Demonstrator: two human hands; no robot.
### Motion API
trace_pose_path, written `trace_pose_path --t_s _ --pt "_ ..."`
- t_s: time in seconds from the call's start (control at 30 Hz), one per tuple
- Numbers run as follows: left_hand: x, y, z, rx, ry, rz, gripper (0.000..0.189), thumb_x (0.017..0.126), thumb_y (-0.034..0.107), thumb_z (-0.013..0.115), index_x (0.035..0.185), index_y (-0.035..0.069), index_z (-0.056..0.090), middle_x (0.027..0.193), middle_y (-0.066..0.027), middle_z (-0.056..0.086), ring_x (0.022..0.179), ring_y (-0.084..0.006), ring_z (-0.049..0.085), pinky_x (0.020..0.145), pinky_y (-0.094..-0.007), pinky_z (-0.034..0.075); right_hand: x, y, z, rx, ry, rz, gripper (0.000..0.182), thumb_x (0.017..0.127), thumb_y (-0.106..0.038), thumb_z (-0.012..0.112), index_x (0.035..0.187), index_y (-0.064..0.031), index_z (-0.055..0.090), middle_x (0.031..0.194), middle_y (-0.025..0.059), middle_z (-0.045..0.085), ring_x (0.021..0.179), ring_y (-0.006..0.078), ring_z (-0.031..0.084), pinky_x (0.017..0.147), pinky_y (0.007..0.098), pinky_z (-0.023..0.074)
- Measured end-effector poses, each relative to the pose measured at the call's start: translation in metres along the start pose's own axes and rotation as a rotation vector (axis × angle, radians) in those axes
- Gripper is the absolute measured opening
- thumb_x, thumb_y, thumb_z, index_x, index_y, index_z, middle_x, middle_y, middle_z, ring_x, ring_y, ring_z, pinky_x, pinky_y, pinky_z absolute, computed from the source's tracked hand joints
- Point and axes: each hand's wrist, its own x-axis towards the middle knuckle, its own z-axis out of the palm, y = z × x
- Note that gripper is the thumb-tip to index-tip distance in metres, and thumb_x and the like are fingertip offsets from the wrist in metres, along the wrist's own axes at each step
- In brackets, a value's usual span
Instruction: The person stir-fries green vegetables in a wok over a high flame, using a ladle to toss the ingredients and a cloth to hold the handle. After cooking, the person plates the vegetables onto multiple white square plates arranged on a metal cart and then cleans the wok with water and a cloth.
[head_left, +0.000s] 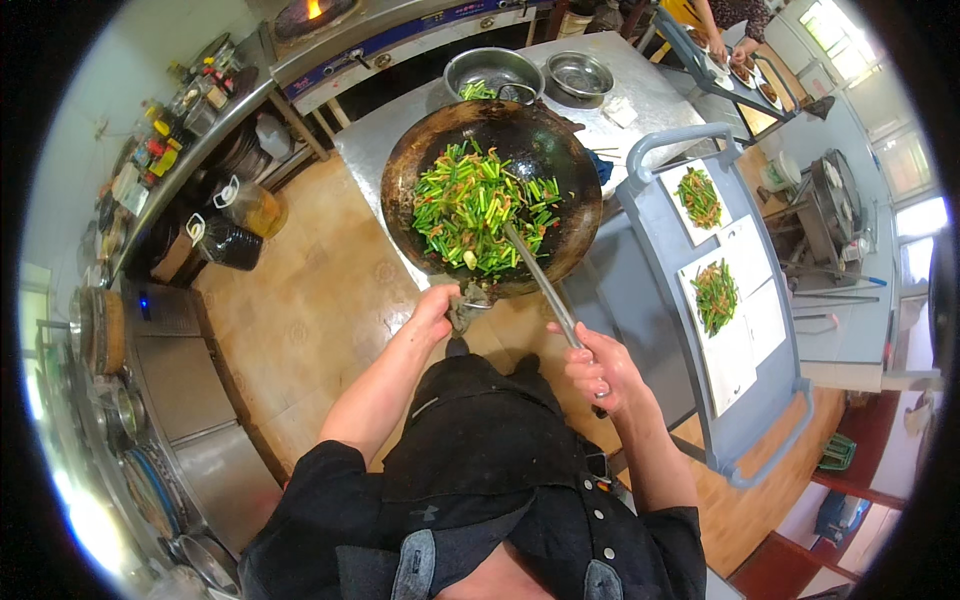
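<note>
A large dark wok sits before me, partly over the edge of a steel table. In it lies a heap of chopped green stems with thin brownish strips and bits of red. My left hand grips the wok's near loop handle through a grey-green cloth. My right hand is closed round the long metal handle of a ladle, whose head is hidden in the stems. To the right, two white plates hold portions of similar food, a far one and a nearer one.
Those plates and several bare white ones stand on a grey cart. Two steel bowls, one larger and one smaller, stand on the steel table. A flame burns on the stove. Another person's hands handle plates farther off.
</note>
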Motion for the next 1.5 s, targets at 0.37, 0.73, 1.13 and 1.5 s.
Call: trace_pose_path --t_s 0.37,0.73,1.13,1.5 --pt "0.013 -0.001 -0.013 -0.018 -0.024 -0.017 0.03 0.085 0.006 0.048 0.108 -0.011 0.06 0.105 -0.023 0.068 0.092 -0.0338 0.069 0.081 -0.0452 0.058 -0.017 0.011 -0.017 0.136 -0.085 0.019 0.041 0.107 -0.03 0.046 0.137 -0.0032 0.048 0.072 -0.0043 0.035 0.049 0.0004 0.028 0.034 0.0161 0.0225" --pt "0.007 0.004 -0.01 -0.046 0.056 -0.041 0.037 0.087 0.007 0.048 0.119 -0.01 0.054 0.118 -0.0248 0.063 0.106 -0.0389 0.064 0.098 -0.0513 0.052 -0.124 -0.006 -0.033 0.342 -0.089 -0.153 0.043 0.107 -0.027 0.045 0.142 -0.0014 0.041 0.073 -0.0034 0.035 0.048 -0.0003 0.028 0.031 0.0155 0.0216" --pt "0.024 0.007 -0.032 -0.034 0.011 -0.043 0.054 0.08 0.004 0.044 0.129 -0.016 0.05 0.13 -0.0275 0.059 0.118 -0.0401 0.06 0.106 -0.0478 0.049 -0.207 -0.073 -0.167 0.487 0.044 -0.648 0.04 0.109 -0.023 0.04 0.14 0.0021 0.04 0.074 -0.0017 0.034 0.047 0.0006 0.024 0.03 0.0173 0.0203" --pt "0.002 0.011 -0.009 -0.059 -0.022 -0.047 0.052 0.08 0.004 0.044 0.128 -0.014 0.052 0.128 -0.0253 0.061 0.116 -0.0391 0.061 0.104 -0.0473 0.049 -0.163 -0.118 -0.272 0.047 0.676 -0.776 0.031 0.106 -0.026 0.045 0.123 -0.0003 0.047 0.072 0.0008 0.04 0.049 0.0063 0.032 0.037 0.0212 0.0233"
